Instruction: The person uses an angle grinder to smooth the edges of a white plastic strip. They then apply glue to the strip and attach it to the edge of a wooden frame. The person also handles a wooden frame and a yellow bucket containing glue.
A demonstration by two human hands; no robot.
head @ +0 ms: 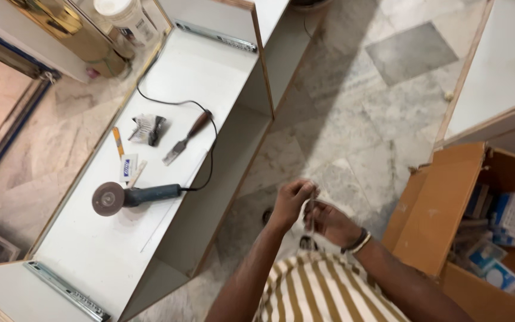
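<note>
Clear, crinkled plastic is showing between the two hands in the head view: a small transparent packet (309, 210), blurred, seemingly holding small hardware, though its contents cannot be made out. The left hand (293, 200) is curling its fingers and pinching the packet's top edge, while the right hand (329, 222), wearing a bracelet (357, 241) at the wrist, is closing around the lower part from the five o'clock side. The packet is hanging over the marble floor (353, 119), just beyond the striped shirt (311, 292). It is looking light and limp, probably slippery and easily torn, so gripping it at the edge seam seems the surest hold. At nine o'clock from the hands, an angle grinder (132, 195) is lying on the white cabinet panel (90, 250), with a chisel (187, 137) beyond it at ten o'clock. At three o'clock, an open cardboard box (436, 209) is holding small cartons.
</note>
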